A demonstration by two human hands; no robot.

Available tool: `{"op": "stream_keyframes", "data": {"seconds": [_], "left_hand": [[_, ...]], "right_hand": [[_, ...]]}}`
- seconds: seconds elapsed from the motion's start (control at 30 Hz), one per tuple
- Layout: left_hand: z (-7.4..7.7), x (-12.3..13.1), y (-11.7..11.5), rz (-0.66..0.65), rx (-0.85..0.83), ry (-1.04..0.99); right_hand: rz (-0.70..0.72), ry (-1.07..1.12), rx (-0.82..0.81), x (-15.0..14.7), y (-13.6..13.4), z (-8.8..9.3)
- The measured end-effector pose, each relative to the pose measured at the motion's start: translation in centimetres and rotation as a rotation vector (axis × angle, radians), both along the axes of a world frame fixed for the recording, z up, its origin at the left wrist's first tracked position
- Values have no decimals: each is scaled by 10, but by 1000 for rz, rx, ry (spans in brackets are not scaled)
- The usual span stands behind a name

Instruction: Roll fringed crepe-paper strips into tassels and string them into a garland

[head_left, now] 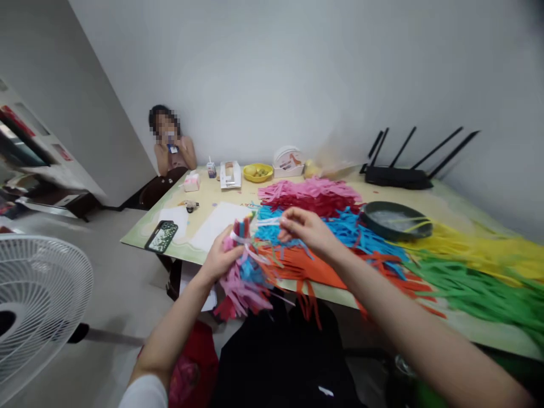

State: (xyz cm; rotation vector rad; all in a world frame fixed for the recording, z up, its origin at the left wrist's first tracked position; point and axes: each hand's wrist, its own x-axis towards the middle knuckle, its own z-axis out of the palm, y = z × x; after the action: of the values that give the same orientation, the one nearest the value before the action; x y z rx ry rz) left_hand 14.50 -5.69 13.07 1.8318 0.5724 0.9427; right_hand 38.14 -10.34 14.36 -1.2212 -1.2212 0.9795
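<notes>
My left hand [222, 258] is wrapped round the bound top of a pom-pom of pink, blue and red strips [244, 283], whose loose ends hang past the table's front edge. A white band [240, 239] circles its top. Just to the right, my right hand [300, 225] pinches the end of a thin white strip [267, 221] that stretches left toward the pom-pom. Under and beyond my hands lie piles of cut strips: pink [314, 191], blue [348, 229], orange [297, 263], yellow [480, 249] and green [476, 289].
A dark round dish [376, 218] sits among the strips, with a black router [399, 177] behind it. A phone [162, 237], white paper [212, 226] and a yellow basket [258, 177] are on the table. A person [172, 144] sits at the far left end. A fan [42, 306] stands left.
</notes>
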Motion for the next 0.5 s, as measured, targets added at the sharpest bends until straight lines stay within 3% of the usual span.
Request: {"op": "stream_keyframes", "data": {"seconds": [0.07,0.13,0.23,0.3,0.4,0.43,0.5], "left_hand": [[-10,-1,12,139,-165,-105],[-17,2,20,196,-195,-68],[-19,10,19,238,-8,120],[-14,13,11,174,162,263],[-5,12,1,-96,247,370],[-5,11,0,-165,205,354],[-9,8,1,-177,35,239]], "right_hand": [[-7,-121,92,-14,-19,-14],[11,-367,248,-29,-36,-13],[142,-715,447,-42,-41,9],[218,-798,470,-38,-28,25],[340,-695,298,-21,-1,31],[394,-597,218,-17,6,26],[437,-369,113,-18,15,6]]}}
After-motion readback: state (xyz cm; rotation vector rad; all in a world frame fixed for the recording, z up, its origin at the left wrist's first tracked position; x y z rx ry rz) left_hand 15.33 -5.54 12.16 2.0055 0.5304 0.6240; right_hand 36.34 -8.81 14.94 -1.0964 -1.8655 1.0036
